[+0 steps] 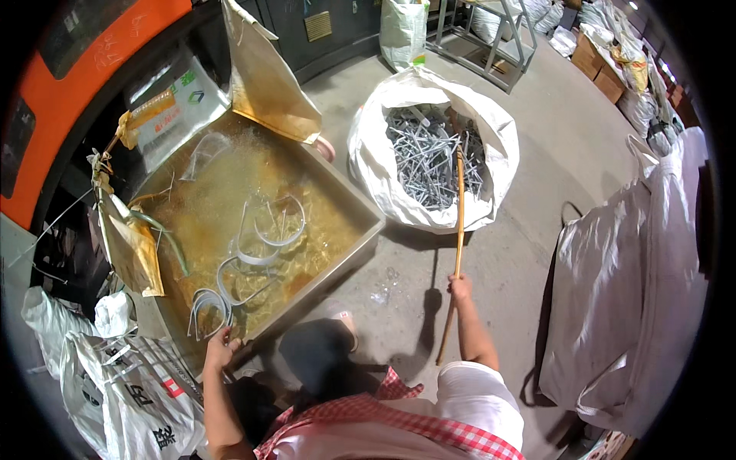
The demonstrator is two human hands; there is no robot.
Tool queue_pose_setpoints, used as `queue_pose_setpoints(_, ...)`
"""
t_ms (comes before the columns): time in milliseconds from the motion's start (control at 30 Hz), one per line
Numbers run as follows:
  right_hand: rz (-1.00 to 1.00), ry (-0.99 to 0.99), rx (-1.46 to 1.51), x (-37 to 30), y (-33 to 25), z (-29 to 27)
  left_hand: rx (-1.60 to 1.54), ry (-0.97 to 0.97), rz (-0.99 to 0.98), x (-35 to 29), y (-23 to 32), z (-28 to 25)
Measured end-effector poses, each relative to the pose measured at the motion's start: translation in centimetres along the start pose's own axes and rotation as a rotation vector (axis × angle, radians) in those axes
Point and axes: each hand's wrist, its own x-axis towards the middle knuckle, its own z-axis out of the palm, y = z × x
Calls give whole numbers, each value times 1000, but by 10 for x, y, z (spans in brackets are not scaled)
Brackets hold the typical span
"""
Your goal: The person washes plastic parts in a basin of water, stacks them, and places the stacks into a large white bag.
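Observation:
My right hand [460, 287] is closed round a long thin wooden stick [460, 222]. The stick's far end lies over the grey rod-like pieces [429, 165] inside a wide white woven bag [376, 169]. At the near edge of a metal tank [307, 310] of yellowish water, my left hand [221, 349] grips looped grey plastic strips [208, 305]. Its fingertips are partly hidden. More curled grey strips [261, 257] trail from there across the water.
Stained cloth flaps [268, 84] hang at the tank's far side, beside an orange machine [84, 84]. A tall white sack [621, 291] stands at right. White bags [130, 383] lie near left. Behind the woven bag is a metal frame cart [491, 46].

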Motion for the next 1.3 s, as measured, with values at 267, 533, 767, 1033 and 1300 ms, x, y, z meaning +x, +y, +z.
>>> queue_pose_setpoints(267, -520, 330, -583, -105, -120, -162, -168, 35, 74, 18, -11, 0)
queue_pose_setpoints(533, -362, 716, -985, -267, -119, -270, -120, -22, 181, 45, -18, 13)
queue_pose_setpoints(767, -579, 870, -1077, -353, -74, -314, -354, -17, 98, 29, -26, -2)
queue_pose_setpoints(1033, -820, 500, -990, -327, -27, -311, -169, 78, 306, 35, -11, -12)
queue_pose_setpoints(1300, -1067, 54, -1333, -303, -249, 28, -45, 65, 229, 18, -20, -30)
